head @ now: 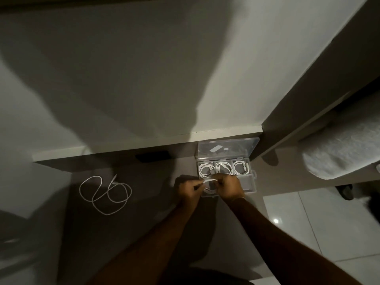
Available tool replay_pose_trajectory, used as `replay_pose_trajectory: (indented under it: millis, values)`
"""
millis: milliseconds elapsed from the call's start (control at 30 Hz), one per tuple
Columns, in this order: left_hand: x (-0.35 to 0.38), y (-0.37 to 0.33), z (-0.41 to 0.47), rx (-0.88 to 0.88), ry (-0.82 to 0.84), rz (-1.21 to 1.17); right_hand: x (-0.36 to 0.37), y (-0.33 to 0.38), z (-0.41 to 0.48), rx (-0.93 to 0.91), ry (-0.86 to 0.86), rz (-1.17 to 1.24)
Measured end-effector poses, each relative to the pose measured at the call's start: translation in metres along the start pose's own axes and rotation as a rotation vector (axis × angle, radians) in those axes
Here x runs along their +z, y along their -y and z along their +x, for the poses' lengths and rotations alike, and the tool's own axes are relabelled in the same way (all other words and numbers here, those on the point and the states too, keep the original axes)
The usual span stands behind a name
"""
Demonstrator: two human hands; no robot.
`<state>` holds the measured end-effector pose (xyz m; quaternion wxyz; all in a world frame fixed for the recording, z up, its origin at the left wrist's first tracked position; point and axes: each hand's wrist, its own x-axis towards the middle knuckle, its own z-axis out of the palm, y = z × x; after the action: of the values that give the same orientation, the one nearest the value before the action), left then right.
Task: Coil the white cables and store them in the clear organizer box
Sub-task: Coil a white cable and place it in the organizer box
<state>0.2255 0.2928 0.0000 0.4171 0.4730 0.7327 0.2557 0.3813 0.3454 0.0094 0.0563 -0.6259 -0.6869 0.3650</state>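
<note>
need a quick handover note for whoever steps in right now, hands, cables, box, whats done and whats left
Left hand and right hand: both closed on one white cable coil, held over the front left of the clear organizer box.
Box: open, lid tipped back, at the far right of the dark surface.
Done: three coiled cables sit in the back row, one per compartment.
Left: finish the coil in hand and set it in a front compartment, then coil and store the loose cable lying uncoiled to the left.
</note>
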Motion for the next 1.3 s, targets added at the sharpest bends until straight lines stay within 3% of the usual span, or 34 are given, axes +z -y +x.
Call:
replay_pose_trajectory:
  millis: [167,267,467,700,900,1000,1100,1300]
  values:
    - [0.006,0.001,-0.007,0.0,-0.088,0.001,0.007,-0.004,0.003,0.017,-0.051,-0.026]
    - [-0.004,-0.002,-0.002,0.03,-0.024,0.102,0.013,-0.004,0.002,-0.018,-0.053,-0.078]
    - [-0.004,-0.001,0.005,0.026,0.045,0.295,0.033,-0.005,-0.006,0.005,-0.202,0.058]
    - [0.003,0.01,0.005,0.103,0.162,0.303,0.037,-0.01,-0.015,-0.235,-0.214,-0.021]
    - [0.006,0.017,0.001,0.137,0.114,0.177,0.042,-0.02,-0.029,-0.216,-0.099,-0.106]
    - [0.007,0.014,0.001,0.104,0.166,0.216,0.04,-0.028,-0.035,-0.271,0.009,-0.19]
    - [0.009,0.015,-0.001,0.104,0.144,0.243,0.036,-0.028,-0.035,-0.323,0.007,-0.185]
    - [0.008,0.018,-0.004,0.127,0.114,0.577,0.034,-0.018,-0.024,-0.298,0.013,-0.127]
